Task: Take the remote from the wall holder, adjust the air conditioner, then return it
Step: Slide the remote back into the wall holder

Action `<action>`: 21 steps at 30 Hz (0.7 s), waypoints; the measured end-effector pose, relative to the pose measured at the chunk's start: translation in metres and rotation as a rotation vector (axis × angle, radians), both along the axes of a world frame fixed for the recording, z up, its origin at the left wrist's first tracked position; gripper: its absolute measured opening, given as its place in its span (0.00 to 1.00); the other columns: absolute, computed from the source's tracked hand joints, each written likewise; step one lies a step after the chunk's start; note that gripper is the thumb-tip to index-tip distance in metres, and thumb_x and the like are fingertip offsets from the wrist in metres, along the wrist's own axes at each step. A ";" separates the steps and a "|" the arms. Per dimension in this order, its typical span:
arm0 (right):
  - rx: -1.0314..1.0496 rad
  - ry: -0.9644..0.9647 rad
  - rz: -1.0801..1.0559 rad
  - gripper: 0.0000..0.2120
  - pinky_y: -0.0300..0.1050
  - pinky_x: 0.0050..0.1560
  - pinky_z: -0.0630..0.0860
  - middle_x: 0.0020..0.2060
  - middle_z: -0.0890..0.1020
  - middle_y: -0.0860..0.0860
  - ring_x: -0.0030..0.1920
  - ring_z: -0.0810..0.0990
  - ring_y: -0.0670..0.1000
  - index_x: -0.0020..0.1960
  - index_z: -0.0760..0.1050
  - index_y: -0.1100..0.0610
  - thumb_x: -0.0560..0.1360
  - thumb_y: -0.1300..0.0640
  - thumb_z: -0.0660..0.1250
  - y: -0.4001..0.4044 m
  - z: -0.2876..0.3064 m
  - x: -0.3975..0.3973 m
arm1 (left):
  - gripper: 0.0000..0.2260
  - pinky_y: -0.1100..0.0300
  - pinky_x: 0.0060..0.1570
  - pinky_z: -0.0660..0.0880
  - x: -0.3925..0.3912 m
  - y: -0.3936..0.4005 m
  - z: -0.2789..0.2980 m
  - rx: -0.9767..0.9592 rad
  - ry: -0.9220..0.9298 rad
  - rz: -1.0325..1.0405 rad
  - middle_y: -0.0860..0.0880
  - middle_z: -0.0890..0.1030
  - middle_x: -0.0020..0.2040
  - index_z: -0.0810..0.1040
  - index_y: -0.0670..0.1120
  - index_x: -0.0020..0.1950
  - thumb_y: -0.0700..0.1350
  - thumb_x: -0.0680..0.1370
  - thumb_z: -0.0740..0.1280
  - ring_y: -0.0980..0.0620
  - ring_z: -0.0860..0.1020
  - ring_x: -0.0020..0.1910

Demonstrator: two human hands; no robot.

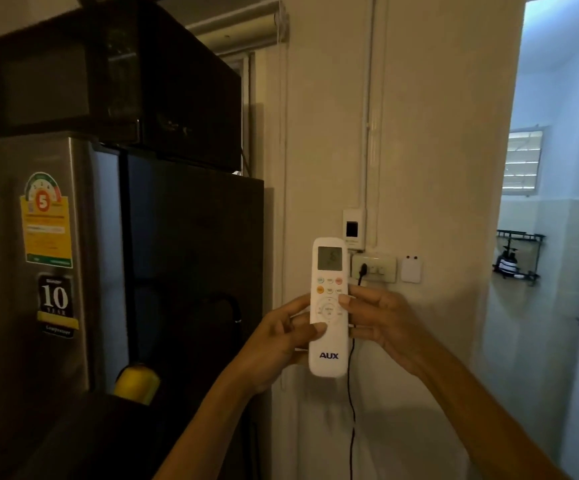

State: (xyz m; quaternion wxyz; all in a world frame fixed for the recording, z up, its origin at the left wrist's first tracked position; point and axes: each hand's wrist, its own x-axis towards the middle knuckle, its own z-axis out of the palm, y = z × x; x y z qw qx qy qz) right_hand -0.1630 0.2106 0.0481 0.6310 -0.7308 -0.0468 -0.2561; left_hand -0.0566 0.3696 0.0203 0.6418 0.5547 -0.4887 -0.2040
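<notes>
A tall steel-grey fridge (56,254) fills the left of the scene, its brushed door carrying a yellow-and-green energy sticker (46,221) and a black "10 year" label (55,299). On top of it sits a boxy black microwave (108,77) with a glossy door. To the right runs a smooth cream wall (437,150), and beyond it an open doorway (558,237) shows a pale tiled room with a louvred window and a black wire rack.

We hold the remote (329,306) upright in front of that wall, near centre. It is a long, rounded bar of white plastic with a grey screen at the top, small coloured buttons beneath, a round pad in the middle and "AUX" printed low down. Our left hand (281,337) wraps it from the left, fingers curled behind and the thumb laid across the front just below the pad. Our right hand (381,323) closes on the right edge, thumb tip resting on the pad's upper right rim.

Just behind the remote, a cream socket plate (374,268) holds a black plug whose thin cord (351,410) hangs straight down. Just right of the plate is a small white rounded-square holder (411,269); above, a white switch box (354,228).
</notes>
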 end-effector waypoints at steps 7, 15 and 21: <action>0.001 0.007 -0.115 0.10 0.43 0.40 0.83 0.44 0.87 0.51 0.47 0.85 0.52 0.53 0.79 0.54 0.75 0.52 0.65 -0.044 0.008 0.001 | 0.23 0.63 0.42 0.81 0.004 -0.042 -0.033 0.028 0.055 -0.063 0.57 0.83 0.57 0.72 0.70 0.60 0.43 0.75 0.69 0.56 0.81 0.56; -0.049 -0.011 -0.169 0.12 0.44 0.41 0.83 0.49 0.85 0.54 0.47 0.85 0.53 0.58 0.78 0.53 0.75 0.55 0.65 -0.121 0.015 0.016 | 0.24 0.59 0.46 0.81 0.019 -0.120 -0.047 0.064 0.056 -0.130 0.52 0.83 0.59 0.72 0.68 0.62 0.40 0.76 0.67 0.51 0.80 0.58; -0.137 -0.012 -0.165 0.08 0.42 0.38 0.82 0.46 0.85 0.51 0.45 0.85 0.50 0.50 0.81 0.48 0.74 0.58 0.66 -0.196 0.026 0.029 | 0.24 0.57 0.47 0.81 0.033 -0.196 -0.046 0.061 0.071 -0.167 0.50 0.83 0.59 0.72 0.64 0.63 0.37 0.77 0.66 0.49 0.80 0.58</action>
